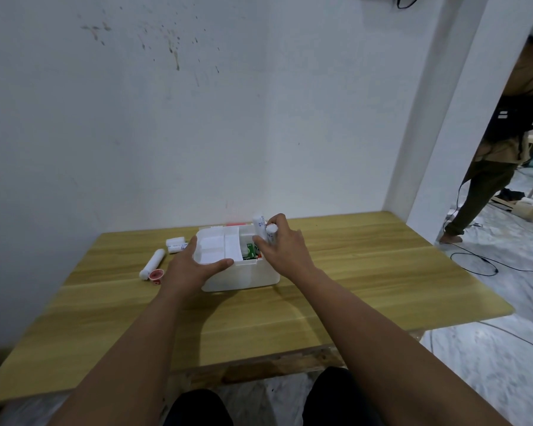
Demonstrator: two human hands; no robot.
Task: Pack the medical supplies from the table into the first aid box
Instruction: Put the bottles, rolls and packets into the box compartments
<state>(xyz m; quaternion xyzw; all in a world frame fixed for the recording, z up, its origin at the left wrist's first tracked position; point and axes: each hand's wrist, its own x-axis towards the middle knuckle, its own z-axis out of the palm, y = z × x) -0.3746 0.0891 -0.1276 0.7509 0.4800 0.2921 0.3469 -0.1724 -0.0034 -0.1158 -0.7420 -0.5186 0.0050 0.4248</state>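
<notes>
While the left hand steadies the first aid box from its near-left corner, fingers fairly straight and spread along the side and thumb laid across the front rim, the right hand is over the open right half of the box with two white rolls gripped upright in it. Its fingers are curled round them, so it's definitely holding, not just hovering.

The box sits about mid-desk, toward the wall. There's a white divided tray covering the left part of the opening, and in the gap beside it you can see something green already down inside, can't really tell what it is.

So my read is we're mid-pack: this is the "drop the rolls in" step. The next move looks like lowering them into that open gap right of the tray and letting go. The gap is narrow-ish with stuff already in it, so they'd probably need to go in on end or be tipped to lie flat, without bumping the tray out of place.

Still out on the desk, left of the box: a long white roll, a little red cup-looking thing touching its near end, and a shorter white roll further back near the left hand. Those look like what's left. There's also another person standing off to the right in the doorway.
</notes>
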